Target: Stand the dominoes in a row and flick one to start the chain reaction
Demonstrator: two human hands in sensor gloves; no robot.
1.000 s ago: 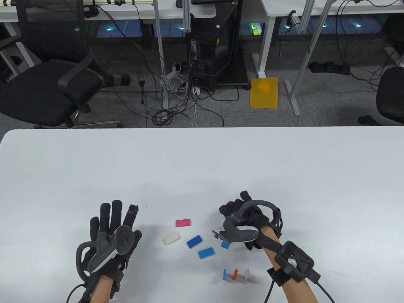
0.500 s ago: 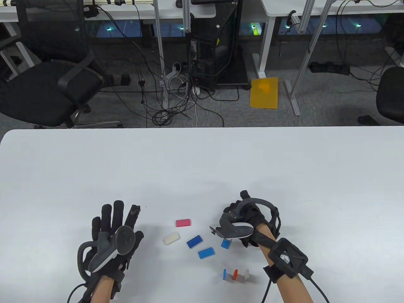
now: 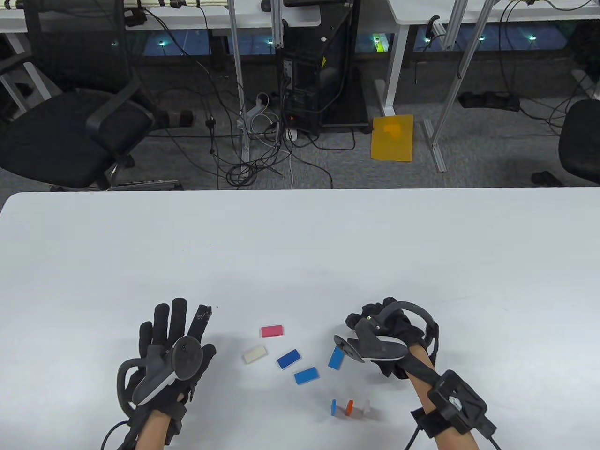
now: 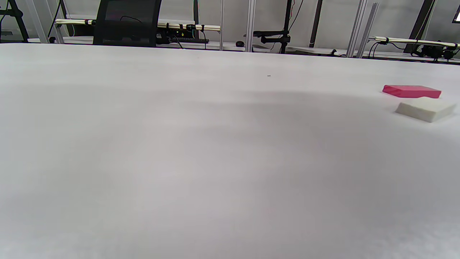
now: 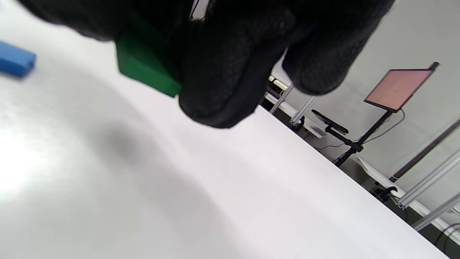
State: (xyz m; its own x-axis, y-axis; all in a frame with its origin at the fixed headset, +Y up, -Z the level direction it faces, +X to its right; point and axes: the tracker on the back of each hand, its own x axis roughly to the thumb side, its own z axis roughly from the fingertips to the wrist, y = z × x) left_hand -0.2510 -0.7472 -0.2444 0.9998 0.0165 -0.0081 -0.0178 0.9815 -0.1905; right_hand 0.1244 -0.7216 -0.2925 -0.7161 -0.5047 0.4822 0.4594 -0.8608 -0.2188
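Three dominoes stand in a short row near the front edge: blue (image 3: 333, 407), orange (image 3: 349, 407) and white (image 3: 366, 407). Lying flat are a pink domino (image 3: 272, 331), a white one (image 3: 254, 354) and three blue ones (image 3: 288, 358) (image 3: 306, 376) (image 3: 336, 357). My right hand (image 3: 375, 321) hovers right of the flat blue ones with its fingers curled; in the right wrist view its fingers (image 5: 222, 79) pinch a green domino (image 5: 143, 68) above the table. My left hand (image 3: 176, 323) lies flat with straight fingers, left of the pile and holding nothing. The left wrist view shows the pink (image 4: 411, 91) and white (image 4: 426, 108) dominoes.
The white table (image 3: 300, 243) stretches far beyond the dominoes, its far edge ahead. Behind it are office chairs (image 3: 70, 131), a computer tower (image 3: 318, 79), cables and a yellow sheet (image 3: 393, 138) on the floor.
My right hand has moved right and slightly nearer with the green domino, uncovering the rightmost flat blue domino. The left hand has hardly shifted. The dominoes on the table stay where they were.
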